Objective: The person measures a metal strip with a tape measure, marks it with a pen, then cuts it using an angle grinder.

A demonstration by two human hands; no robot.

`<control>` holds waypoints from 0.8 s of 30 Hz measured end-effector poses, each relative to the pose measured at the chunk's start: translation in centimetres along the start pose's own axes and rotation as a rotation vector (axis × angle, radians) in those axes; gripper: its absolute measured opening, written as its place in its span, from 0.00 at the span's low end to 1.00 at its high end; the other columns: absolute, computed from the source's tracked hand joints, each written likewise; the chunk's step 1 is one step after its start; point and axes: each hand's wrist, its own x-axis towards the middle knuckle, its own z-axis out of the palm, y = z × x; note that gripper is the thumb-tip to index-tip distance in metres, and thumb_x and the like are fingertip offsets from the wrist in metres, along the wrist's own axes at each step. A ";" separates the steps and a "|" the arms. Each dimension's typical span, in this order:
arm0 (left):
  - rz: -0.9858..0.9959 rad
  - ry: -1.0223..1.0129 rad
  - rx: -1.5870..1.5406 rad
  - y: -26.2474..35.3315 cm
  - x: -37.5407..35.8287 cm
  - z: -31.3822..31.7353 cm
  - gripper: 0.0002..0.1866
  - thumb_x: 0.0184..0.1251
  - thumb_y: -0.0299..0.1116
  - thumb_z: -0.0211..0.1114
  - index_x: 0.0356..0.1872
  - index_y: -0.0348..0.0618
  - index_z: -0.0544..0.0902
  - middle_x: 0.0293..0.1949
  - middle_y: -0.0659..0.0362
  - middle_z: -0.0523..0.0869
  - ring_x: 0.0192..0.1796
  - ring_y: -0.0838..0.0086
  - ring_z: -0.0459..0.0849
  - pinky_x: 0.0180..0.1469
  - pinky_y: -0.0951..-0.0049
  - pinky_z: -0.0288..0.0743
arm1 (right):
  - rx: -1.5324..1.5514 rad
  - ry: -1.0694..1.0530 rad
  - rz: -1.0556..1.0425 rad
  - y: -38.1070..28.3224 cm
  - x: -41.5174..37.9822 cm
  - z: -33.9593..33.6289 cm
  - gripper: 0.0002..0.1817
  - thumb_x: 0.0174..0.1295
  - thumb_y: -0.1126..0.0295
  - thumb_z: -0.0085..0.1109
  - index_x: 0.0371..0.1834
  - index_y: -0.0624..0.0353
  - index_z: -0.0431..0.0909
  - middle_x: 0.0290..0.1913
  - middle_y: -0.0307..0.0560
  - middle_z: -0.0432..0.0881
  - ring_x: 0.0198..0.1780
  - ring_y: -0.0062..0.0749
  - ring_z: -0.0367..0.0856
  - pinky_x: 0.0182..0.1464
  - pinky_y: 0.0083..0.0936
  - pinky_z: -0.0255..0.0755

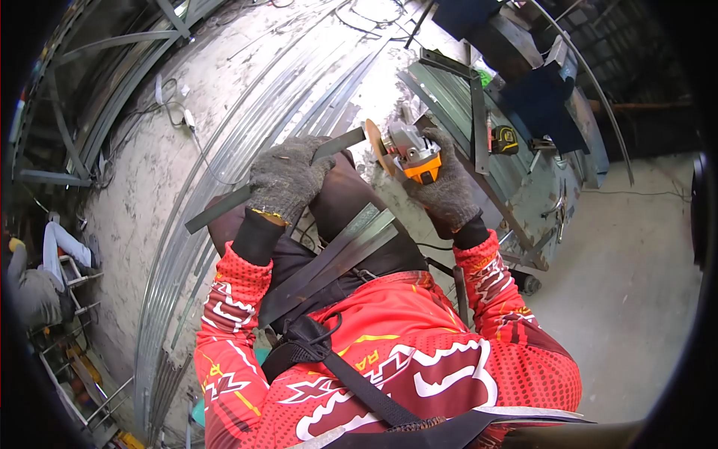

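**Grinder at end of hand-held steel strip**

Head view. The left hand [288, 179], in a grey knit glove, is clamped around a flat steel strip [224, 206] near its middle; the strip runs from lower left of that hand up to its right. The right hand [445, 187], likewise gloved, is closed on an angle grinder [411, 153], whose disc [374, 146] stands at the strip's far end. The hands are apart.

Judged: the strip is stiff, light enough for one hand, sharp-edged and liable to heat near the disc; grip well back from that end.

More strips [336, 258] lie across the lap below the hands. Beyond the hands, a concrete floor [149, 172] carries long stacked steel sections [247, 120]; right of the grinder stands a metal workbench [523, 179] with a tape measure [505, 140].
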 end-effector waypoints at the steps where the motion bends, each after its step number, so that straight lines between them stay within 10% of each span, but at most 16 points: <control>1: -0.019 0.000 0.024 0.1 0.1 0.1 0.25 0.68 0.55 0.69 0.54 0.47 0.87 0.48 0.47 0.89 0.50 0.51 0.89 0.52 0.53 0.82 | -0.001 0.003 -0.003 -0.1 0.0 0.3 0.45 0.44 0.74 0.80 0.69 0.54 0.68 0.55 0.54 0.80 0.56 0.42 0.82 0.58 0.35 0.78; 8: -0.088 0.028 -0.028 -1.0 1.8 -2.3 0.21 0.72 0.50 0.67 0.55 0.45 0.87 0.42 0.50 0.92 0.44 0.54 0.90 0.50 0.60 0.83 | -0.068 -0.019 -0.079 -1.0 -1.2 -0.6 0.42 0.49 0.72 0.79 0.68 0.52 0.67 0.50 0.52 0.79 0.52 0.39 0.82 0.55 0.34 0.78; 12: -0.190 0.441 -0.909 -5.1 0.9 -7.1 0.14 0.77 0.41 0.68 0.42 0.39 0.86 0.30 0.64 0.84 0.29 0.82 0.79 0.34 0.79 0.74 | 0.137 0.026 0.036 2.0 -1.5 0.2 0.45 0.46 0.75 0.79 0.70 0.54 0.66 0.52 0.50 0.80 0.52 0.36 0.82 0.55 0.31 0.79; 14: -0.019 0.711 -1.347 -5.0 -0.4 -12.7 0.14 0.79 0.41 0.66 0.40 0.39 0.84 0.28 0.66 0.79 0.28 0.84 0.76 0.33 0.81 0.71 | 0.261 0.034 0.131 1.4 -1.8 -0.2 0.47 0.45 0.77 0.78 0.72 0.54 0.65 0.54 0.50 0.80 0.51 0.34 0.82 0.53 0.30 0.80; 16: -0.122 0.970 -1.098 -7.9 -2.1 -14.4 0.15 0.82 0.44 0.62 0.41 0.40 0.81 0.31 0.60 0.78 0.32 0.76 0.78 0.37 0.72 0.74 | 0.141 0.014 0.107 1.5 -1.6 -1.1 0.49 0.45 0.77 0.78 0.74 0.54 0.63 0.56 0.51 0.80 0.50 0.33 0.83 0.51 0.30 0.81; 21: -0.441 0.466 -2.000 -10.2 -11.4 -4.7 0.22 0.84 0.48 0.56 0.58 0.37 0.80 0.52 0.52 0.86 0.60 0.62 0.84 0.69 0.61 0.78 | 0.164 0.048 0.121 2.1 -1.5 -2.2 0.49 0.46 0.77 0.77 0.74 0.54 0.62 0.57 0.51 0.80 0.52 0.33 0.83 0.53 0.30 0.81; 24: -0.858 0.467 -1.907 -9.4 -16.7 1.5 0.25 0.84 0.46 0.58 0.66 0.35 0.77 0.60 0.49 0.85 0.63 0.61 0.84 0.64 0.64 0.84 | 0.151 0.071 0.104 3.2 -1.6 -2.4 0.48 0.46 0.77 0.77 0.74 0.54 0.63 0.58 0.51 0.80 0.52 0.33 0.83 0.53 0.30 0.81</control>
